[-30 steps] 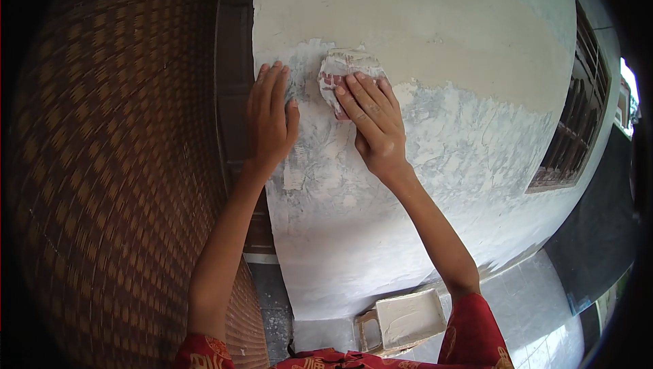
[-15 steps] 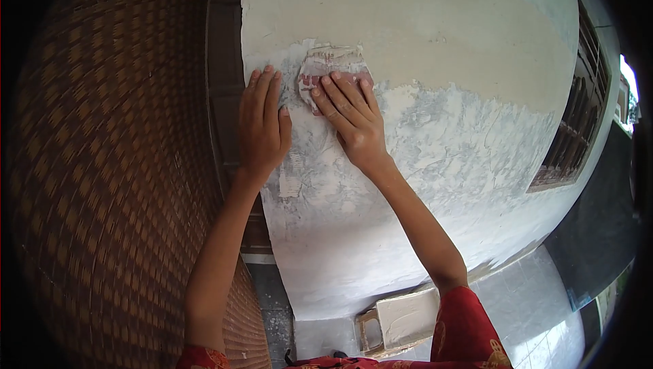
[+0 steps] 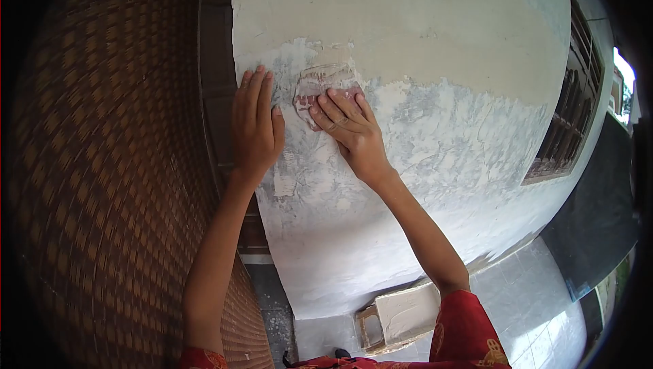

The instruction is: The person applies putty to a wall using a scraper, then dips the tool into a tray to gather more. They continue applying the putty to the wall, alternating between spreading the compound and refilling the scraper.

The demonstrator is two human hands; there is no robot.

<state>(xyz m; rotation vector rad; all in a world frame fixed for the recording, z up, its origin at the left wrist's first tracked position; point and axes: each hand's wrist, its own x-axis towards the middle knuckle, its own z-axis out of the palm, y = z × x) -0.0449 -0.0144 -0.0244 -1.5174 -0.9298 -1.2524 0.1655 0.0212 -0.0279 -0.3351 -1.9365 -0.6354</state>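
My right hand presses a flat, putty-smeared scraper against the wall, with the fingers laid across its reddish part. The scraper's grip side is partly hidden under the hand. To its left, my left hand rests against the wall's left edge, fingers stretched out and holding nothing. Beige putty coats the upper wall down to a ragged border. Below that border the surface is patchy white and grey, with thin smears around both hands.
A putty-filled tray with a handle opening sits on the tiled floor below. A woven panel rises close on the left, beside a dark frame. A barred window is at the right.
The scraper and my right hand have slid a little down the wall. Putty at the scraper's upper edge looks thinner. My left hand stays at the wall edge.
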